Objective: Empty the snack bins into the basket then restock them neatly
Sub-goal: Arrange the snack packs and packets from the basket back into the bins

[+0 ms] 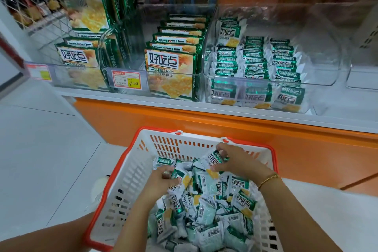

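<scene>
A white basket with an orange rim [131, 157] sits low in front of me, filled with several small green-and-white snack packets [206, 206]. My right hand [235, 159] pinches one packet [213, 159] near the basket's far wall. My left hand [161, 178] reaches into the pile and grips a packet [180, 176]. On the shelf above, a clear bin [319, 80] holds neat rows of the same small packets [253, 61] in its left part.
To the left of that clear bin stand larger green cracker packs [171, 67] in a clear bin, with a price tag reading 8.60 [126, 80]. More large packs [81, 63] stand further left. Orange cabinet front [184, 120] is behind the basket; white floor lies to the left.
</scene>
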